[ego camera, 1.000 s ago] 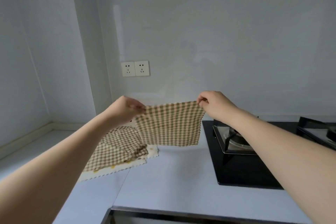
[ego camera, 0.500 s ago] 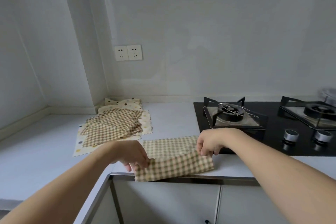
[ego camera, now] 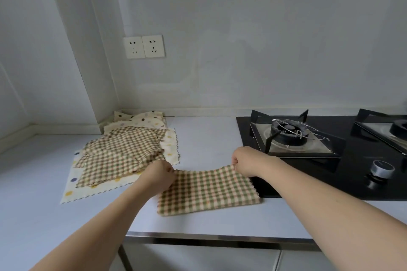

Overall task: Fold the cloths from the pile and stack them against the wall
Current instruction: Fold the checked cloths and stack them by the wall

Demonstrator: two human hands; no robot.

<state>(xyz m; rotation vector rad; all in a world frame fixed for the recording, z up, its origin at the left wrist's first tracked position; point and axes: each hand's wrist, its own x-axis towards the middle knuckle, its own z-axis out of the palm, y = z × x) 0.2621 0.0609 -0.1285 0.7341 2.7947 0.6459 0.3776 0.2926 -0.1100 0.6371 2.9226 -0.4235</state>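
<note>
A green-and-cream checked cloth (ego camera: 209,191) lies on the white counter (ego camera: 209,138) near its front edge. My left hand (ego camera: 159,174) pinches its far left corner and my right hand (ego camera: 246,160) pinches its far right corner; both corners are lifted slightly off the counter. To the left lies the pile (ego camera: 123,154): loose checked cloths on top of a cream dotted cloth (ego camera: 74,191). Behind it, in the corner against the wall, sit dotted cloths (ego camera: 141,117).
A black gas hob (ego camera: 330,149) with two burners and knobs (ego camera: 381,169) fills the counter's right side; the checked cloth's right edge touches its rim. Two wall sockets (ego camera: 143,46) sit above the pile. The counter's front edge (ego camera: 220,235) lies just below the cloth.
The cloth, held spread in the air a second ago, has come down onto the counter. Since half a second ago my hands carry its corners farther from the front edge.
</note>
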